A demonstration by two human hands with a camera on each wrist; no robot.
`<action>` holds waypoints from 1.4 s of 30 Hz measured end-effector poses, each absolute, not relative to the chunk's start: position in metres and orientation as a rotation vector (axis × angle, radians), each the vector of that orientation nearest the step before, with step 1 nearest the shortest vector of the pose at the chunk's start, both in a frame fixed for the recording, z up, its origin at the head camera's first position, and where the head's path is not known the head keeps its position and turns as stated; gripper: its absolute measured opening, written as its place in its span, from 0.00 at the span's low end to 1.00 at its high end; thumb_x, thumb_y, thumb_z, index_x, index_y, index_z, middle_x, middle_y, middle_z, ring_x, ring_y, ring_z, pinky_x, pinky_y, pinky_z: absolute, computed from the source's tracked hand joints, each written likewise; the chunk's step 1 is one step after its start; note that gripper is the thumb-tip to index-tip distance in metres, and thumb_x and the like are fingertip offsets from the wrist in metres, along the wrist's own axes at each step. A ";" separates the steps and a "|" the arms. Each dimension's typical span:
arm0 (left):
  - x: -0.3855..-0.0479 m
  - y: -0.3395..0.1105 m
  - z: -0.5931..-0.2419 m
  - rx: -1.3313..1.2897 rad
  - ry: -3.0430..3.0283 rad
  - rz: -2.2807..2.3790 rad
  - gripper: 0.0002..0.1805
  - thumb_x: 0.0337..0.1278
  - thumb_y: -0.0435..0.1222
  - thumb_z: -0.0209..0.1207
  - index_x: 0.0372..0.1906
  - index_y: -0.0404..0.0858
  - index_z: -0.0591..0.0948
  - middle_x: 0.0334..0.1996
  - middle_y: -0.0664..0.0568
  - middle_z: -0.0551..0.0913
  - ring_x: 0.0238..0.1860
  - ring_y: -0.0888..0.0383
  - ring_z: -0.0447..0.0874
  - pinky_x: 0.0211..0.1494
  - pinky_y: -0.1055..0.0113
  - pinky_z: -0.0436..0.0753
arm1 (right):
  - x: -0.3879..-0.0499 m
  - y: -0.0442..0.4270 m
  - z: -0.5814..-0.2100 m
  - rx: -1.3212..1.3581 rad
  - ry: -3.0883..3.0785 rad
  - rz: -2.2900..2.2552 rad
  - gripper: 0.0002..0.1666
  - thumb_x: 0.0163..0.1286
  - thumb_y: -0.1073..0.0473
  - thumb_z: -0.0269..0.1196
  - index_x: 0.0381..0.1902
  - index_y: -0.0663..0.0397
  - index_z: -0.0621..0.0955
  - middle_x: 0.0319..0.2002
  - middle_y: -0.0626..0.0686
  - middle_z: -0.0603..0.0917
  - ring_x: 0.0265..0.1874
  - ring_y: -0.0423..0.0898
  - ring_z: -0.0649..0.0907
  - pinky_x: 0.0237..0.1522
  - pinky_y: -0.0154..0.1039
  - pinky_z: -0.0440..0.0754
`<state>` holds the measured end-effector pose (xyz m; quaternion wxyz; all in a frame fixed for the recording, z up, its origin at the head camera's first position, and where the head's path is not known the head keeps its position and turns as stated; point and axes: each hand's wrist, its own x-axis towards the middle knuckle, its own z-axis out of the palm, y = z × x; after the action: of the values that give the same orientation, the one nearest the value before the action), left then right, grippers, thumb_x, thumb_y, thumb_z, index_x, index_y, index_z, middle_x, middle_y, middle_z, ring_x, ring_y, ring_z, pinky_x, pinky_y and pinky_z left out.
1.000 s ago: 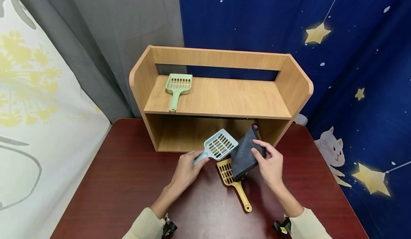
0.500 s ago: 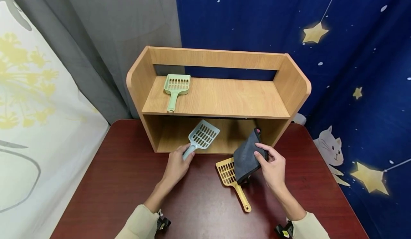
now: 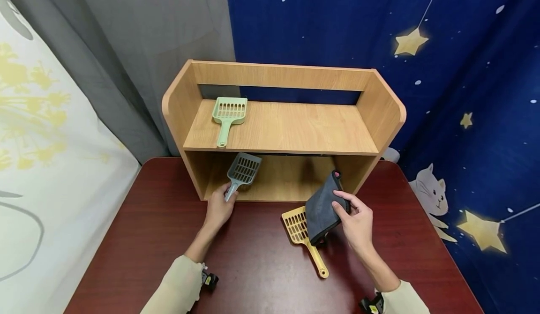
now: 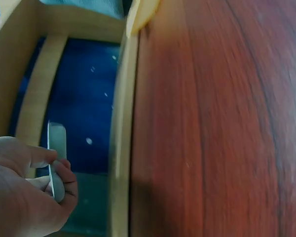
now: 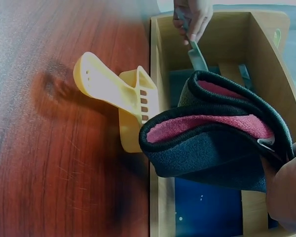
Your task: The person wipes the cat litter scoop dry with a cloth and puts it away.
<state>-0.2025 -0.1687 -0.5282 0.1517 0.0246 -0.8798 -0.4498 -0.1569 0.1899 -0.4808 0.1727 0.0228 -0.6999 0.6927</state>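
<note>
While left fingers [image 3: 221, 190] grip blue scoop [image 3: 241, 177], right fingers [image 3: 349, 197] pinch cloth [image 3: 324, 211]; green scoop [image 3: 227, 120] on upper shelf [image 3: 295, 126].

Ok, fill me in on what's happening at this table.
A person's left grip holds a pale blue scoop by its handle at the lower compartment of the wooden shelf. Their right grip holds a folded grey cloth, partly hiding a yellow scoop on the table in the head view. A green scoop lies on the upper level.
</note>
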 end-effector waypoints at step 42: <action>-0.245 -0.198 -0.549 0.251 -2.649 -1.312 0.29 0.69 0.30 0.61 0.70 0.19 0.72 0.63 0.22 0.77 0.67 0.27 0.75 0.69 0.38 0.75 | -0.148 0.191 -0.482 0.034 -2.011 1.960 0.17 0.67 0.78 0.68 0.53 0.68 0.87 0.47 0.59 0.90 0.39 0.40 0.91 0.38 0.37 0.89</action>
<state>-0.2451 -0.1975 -0.5490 0.0874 0.0842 -0.8894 -0.4406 -0.1477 0.1907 -0.4822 0.1659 0.0119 -0.7061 0.6883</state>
